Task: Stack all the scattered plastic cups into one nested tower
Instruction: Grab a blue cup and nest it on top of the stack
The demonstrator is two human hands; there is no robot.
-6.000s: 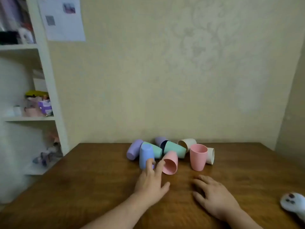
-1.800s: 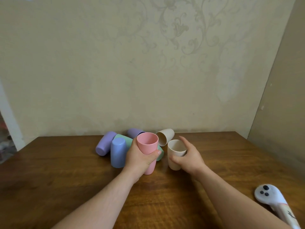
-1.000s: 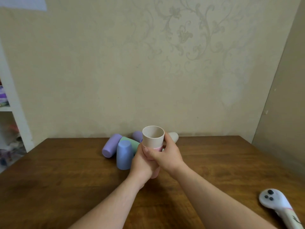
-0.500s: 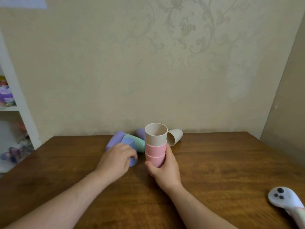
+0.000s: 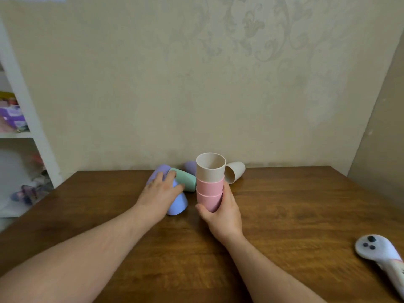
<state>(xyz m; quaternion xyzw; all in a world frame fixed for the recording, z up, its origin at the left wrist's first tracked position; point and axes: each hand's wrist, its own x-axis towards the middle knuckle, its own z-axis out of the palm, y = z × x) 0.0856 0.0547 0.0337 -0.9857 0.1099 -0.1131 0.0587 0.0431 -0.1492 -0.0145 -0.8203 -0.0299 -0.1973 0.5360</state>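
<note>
1. Blue cup: upper half hidden under left hand; grip cannot be told.
2. Lilac cup: mostly behind the same hand.
3. Second purple cup: only a sliver visible behind the stack.
4. Stack base masked by right hand.
5. White ghost-faced object: cut off at right edge.
6. Shelf contents: blurred, cropped at left.

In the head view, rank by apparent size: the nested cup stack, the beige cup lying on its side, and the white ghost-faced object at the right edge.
1. nested cup stack
2. white ghost-faced object, nearer the camera and cut off, so unsure
3. beige cup lying on its side
</note>
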